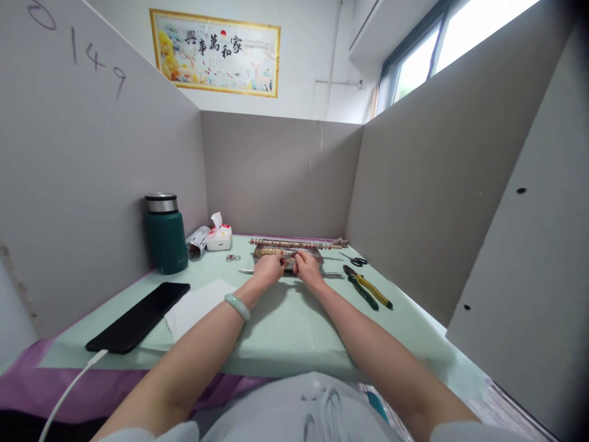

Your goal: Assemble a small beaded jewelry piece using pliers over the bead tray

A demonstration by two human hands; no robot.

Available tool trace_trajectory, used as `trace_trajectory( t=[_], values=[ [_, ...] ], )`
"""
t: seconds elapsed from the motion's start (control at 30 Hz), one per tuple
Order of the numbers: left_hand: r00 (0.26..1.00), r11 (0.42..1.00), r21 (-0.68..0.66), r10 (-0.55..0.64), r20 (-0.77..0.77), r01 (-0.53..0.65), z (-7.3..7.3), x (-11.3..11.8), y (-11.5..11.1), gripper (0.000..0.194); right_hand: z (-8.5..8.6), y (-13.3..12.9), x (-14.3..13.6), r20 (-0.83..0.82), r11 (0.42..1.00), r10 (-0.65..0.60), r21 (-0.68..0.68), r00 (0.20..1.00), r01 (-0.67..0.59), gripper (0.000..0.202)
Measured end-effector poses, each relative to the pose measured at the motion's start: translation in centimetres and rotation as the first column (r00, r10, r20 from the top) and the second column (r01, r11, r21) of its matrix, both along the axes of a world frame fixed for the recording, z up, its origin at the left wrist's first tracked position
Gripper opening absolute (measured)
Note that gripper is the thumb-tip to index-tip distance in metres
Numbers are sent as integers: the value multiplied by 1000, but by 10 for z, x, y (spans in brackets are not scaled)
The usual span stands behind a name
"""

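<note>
Both hands are close together at the front of a shallow metallic box [313,253] near the back of the table. My left hand [270,267], with a pale green bangle [238,307] on its wrist, has its fingers closed in a pinch. Facing it, my right hand [307,266] is pinched too. Whatever small piece lies between the fingertips is too small to make out. Behind the box lies a long rod [294,244] with small reddish items along it. Thin metal tools [334,275] stick out on both sides beneath the hands.
Green-and-yellow pliers [370,290] and black-handled scissors [356,261] lie at the right. On the left are a green bottle [166,239], a tissue pack [219,237], small rings [233,258], white paper [197,307] and a phone [138,318] with a cable. Grey partitions [280,175] enclose the table.
</note>
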State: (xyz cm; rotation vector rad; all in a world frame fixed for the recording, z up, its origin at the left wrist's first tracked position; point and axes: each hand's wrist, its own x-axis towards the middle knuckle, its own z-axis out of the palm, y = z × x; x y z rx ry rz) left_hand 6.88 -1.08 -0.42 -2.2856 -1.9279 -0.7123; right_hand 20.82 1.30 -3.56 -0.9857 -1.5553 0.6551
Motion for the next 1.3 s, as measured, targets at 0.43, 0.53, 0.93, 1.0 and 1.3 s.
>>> trace_trajectory(
  t=[0.43, 0.53, 0.93, 1.0, 1.3],
  values=[
    [996, 999, 16, 33, 77, -34, 4, -2, -2, 30, -3, 6, 0, -64, 1000, -1, 5, 998, 1, 18],
    [999, 995, 97, 26, 31, -29, 3, -2, -6, 27, -2, 5, 1, -60, 1000, -25, 13, 998, 26, 18],
    [991, 968, 252, 42, -125, -9, 1, -2, -13, 22, -1, 4, 2, 27, 994, -104, 37, 994, 103, 18],
    [990, 964, 266, 37, -139, 1, 2, -2, -13, 21, 0, 2, 1, 64, 990, -129, 65, 990, 125, 19],
    [976, 953, 304, 66, -207, 0, 1, -2, -9, 19, 3, -5, 0, 172, 965, -239, 149, 956, 214, 24]
  ],
)
